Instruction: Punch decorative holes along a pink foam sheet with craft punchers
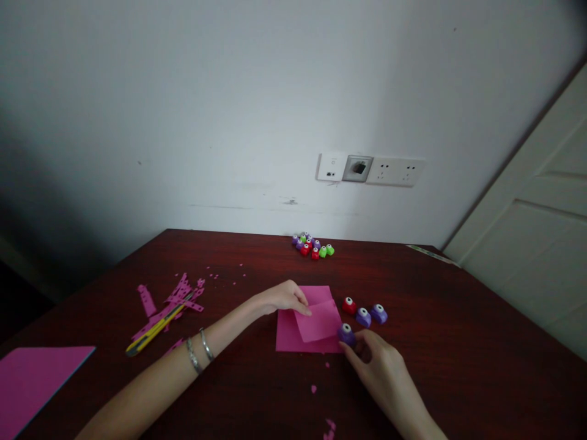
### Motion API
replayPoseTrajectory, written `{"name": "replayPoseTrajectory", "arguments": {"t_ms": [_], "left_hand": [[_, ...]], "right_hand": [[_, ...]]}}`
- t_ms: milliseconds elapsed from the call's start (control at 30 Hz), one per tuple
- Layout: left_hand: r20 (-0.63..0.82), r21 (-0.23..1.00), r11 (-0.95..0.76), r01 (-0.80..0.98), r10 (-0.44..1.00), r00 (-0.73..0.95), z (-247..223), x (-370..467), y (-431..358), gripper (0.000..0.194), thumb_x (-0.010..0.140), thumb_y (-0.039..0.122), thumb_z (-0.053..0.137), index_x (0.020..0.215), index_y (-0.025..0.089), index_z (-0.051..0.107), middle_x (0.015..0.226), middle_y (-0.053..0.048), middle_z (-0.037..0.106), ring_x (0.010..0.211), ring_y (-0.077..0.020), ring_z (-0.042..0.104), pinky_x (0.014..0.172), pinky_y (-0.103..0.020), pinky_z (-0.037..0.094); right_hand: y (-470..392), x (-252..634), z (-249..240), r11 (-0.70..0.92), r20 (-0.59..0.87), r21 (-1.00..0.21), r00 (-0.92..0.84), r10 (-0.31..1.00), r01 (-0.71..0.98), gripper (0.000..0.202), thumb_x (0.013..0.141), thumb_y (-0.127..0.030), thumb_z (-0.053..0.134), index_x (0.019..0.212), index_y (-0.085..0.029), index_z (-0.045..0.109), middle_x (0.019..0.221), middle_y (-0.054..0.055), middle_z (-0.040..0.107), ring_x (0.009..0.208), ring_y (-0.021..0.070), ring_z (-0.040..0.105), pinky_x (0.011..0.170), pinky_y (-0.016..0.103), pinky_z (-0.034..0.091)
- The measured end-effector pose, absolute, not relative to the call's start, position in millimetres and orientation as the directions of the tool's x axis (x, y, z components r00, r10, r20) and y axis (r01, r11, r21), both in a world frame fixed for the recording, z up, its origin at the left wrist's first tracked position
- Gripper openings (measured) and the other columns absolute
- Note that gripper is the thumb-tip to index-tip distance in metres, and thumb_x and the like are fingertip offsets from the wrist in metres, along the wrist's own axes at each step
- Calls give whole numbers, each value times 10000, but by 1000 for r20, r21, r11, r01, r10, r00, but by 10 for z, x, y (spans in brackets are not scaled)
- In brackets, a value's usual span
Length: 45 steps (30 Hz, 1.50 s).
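Note:
My left hand (pixel 287 297) pinches the upper left edge of a small pink paper sheet (pixel 320 324), which lies tilted over a larger pink square sheet (pixel 285 339) on the table. Close to the right edge of both sheets, a purple craft punch (pixel 346 334) is held between the thumb and fingers of my right hand (pixel 376 363). Whether the small sheet sits in the punch's slot I cannot tell. Just beyond that hand stand a red punch (pixel 349 305) and two more purple punches (pixel 364 316).
A yellow utility knife (pixel 158 329) lies on pink paper scraps (pixel 177 299) at left. Pink sheets (pixel 41 379) fill the near left corner. Several coloured punches (pixel 312 245) cluster by the wall. Pink bits (pixel 313 388) dot the dark table (pixel 440 354).

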<state>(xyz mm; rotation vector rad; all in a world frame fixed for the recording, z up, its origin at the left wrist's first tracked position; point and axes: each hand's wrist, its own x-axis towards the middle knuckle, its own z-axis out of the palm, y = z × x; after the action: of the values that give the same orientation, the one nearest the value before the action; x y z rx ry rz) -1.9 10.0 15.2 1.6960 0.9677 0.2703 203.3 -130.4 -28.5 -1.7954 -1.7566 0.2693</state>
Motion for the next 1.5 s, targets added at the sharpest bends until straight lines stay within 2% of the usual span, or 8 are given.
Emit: {"name": "replayPoseTrajectory", "arguments": {"t_ms": [167,533,833,900,1033,1200,1300,1500], "left_hand": [[-279,871,-107,479,697,661,113,-26,99,304,502,381,762,681,141,708,606,-10,636,581,-114,517,579,-235,370],[-214,856,-260,447,609,763,32,-44,174,327,566,402,733,756,137,698,703,-33,670,632,-134,570,584,-222,406],[-173,645,-518,562,617,768,68,-13,109,184,655,296,691,763,148,681,696,-23,645,632,-131,566,585,-217,398],[-152,592,-564,576,624,767,86,-7,73,241,659,305,693,850,160,673,752,-29,639,691,-150,571,626,-233,409],[-45,515,-668,537,605,795,177,9,-16,509,663,349,694,1136,217,563,1060,-73,563,1004,-225,507,813,-306,413],[-40,457,-827,327,348,937,235,40,-97,580,761,376,599,1283,182,435,1357,-109,382,1284,-265,263,1041,-406,240],[-99,463,-847,262,244,965,183,61,-113,636,793,356,568,1343,126,347,1409,-125,327,1327,-261,191,1073,-400,199],[-117,468,-847,252,224,968,90,88,-112,597,817,311,536,1351,131,338,1405,-109,345,1336,-243,199,1079,-384,207]], "right_hand": [[-1308,1991,-282,87,287,-528,81,955,845,183,781,-369,533,697,-209,565,609,3,594,510,146,567,520,242,412],[-1309,1924,-306,96,217,-462,8,976,882,188,820,-363,502,711,-211,513,658,3,572,537,155,567,528,249,404],[-1292,1901,-316,87,206,-423,2,979,902,223,800,-394,557,690,-209,498,694,11,598,563,164,590,563,252,416],[-1288,1904,-306,90,209,-437,3,978,895,212,790,-381,573,683,-211,505,695,8,606,571,163,593,566,249,415],[-1270,1932,-288,86,180,-499,6,984,862,180,759,-365,609,698,-211,538,705,3,614,592,160,591,577,243,417],[-1252,2000,-277,73,109,-566,-13,994,821,115,741,-316,622,753,-209,583,657,-14,579,592,149,560,566,228,404],[-1250,2029,-299,89,112,-570,-30,993,817,77,752,-283,598,735,-210,580,643,-18,554,580,141,534,553,224,390],[-1242,2030,-326,115,110,-612,-60,992,783,61,776,-256,561,779,-205,594,662,-10,551,592,141,533,568,223,390]]}}
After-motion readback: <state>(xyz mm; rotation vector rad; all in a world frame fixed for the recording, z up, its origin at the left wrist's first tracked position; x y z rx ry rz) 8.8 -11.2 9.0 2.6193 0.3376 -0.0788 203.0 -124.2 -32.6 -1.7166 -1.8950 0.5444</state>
